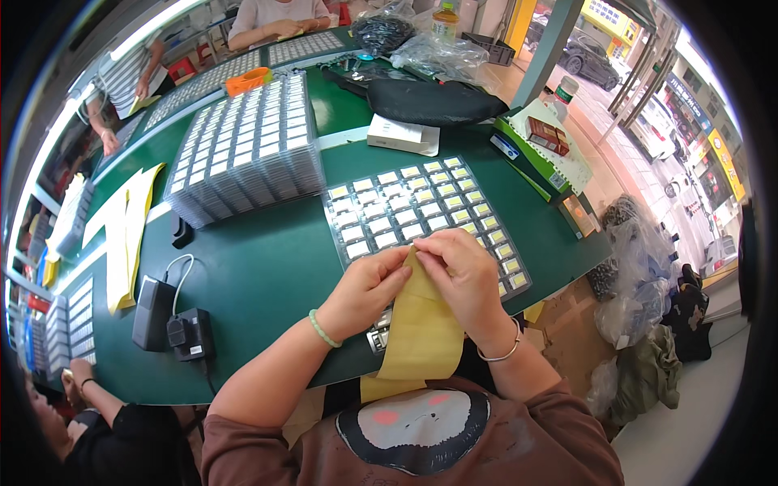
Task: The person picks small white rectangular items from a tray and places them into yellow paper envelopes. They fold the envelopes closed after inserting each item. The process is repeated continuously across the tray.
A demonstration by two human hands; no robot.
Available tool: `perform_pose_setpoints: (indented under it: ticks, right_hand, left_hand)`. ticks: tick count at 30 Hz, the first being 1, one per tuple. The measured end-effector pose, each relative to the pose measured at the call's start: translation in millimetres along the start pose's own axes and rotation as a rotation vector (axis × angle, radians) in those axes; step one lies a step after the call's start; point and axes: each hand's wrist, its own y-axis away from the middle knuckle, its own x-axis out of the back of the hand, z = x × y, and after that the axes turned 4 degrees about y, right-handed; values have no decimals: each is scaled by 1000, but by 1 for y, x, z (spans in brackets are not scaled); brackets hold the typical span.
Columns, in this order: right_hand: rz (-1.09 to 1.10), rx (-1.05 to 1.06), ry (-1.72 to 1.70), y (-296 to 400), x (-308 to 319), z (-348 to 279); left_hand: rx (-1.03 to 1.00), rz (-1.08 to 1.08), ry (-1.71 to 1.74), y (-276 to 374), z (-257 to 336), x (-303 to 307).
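My left hand (368, 291) and my right hand (465, 276) meet over a clear plastic tray (404, 215) of small rectangular parts, many white and some yellowish. Between both hands' fingertips is the narrow upper end of a yellow sheet (423, 334), which hangs down over the table edge towards my lap. The sheet and my hands cover the near part of the tray. Too small to make out is whatever the fingertips pinch at the sheet's tip. Beyond my left hand, a tall stack of similar filled trays (243, 152) stands on the green table (261, 267).
Yellow sheets (130, 237), a black power bank (152, 313) and a black adapter (191, 334) lie to the left. A white box (401, 135), a black bag (434, 102) and a green box (538, 152) are at the back. Co-workers sit at left and far side; plastic bags (632, 304) lie right.
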Motion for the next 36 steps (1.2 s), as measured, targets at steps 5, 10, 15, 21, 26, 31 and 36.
perform_pose_setpoints:
  ticks: [5, 10, 15, 21, 26, 31, 36]
  right_hand:
    - [80, 115, 94, 8, -9, 6]
    - [92, 208, 75, 9, -9, 7]
    - [57, 229, 33, 7, -3, 13]
    - [30, 317, 155, 10, -7, 14]
    - [53, 207, 66, 15, -11, 14]
    - [5, -145, -295, 11, -5, 14]
    - [53, -384, -313, -31, 26, 41]
  left_hand:
    - [-25, 38, -26, -1, -1, -2]
    - [-56, 121, -153, 1, 2, 1]
    - [-102, 110, -105, 0, -1, -1]
    - [65, 93, 202, 3, 3, -3]
    - [-2, 86, 97, 3, 1, -4]
    - [51, 77, -25, 0, -7, 4]
    - [-40, 334, -94, -7, -1, 17]
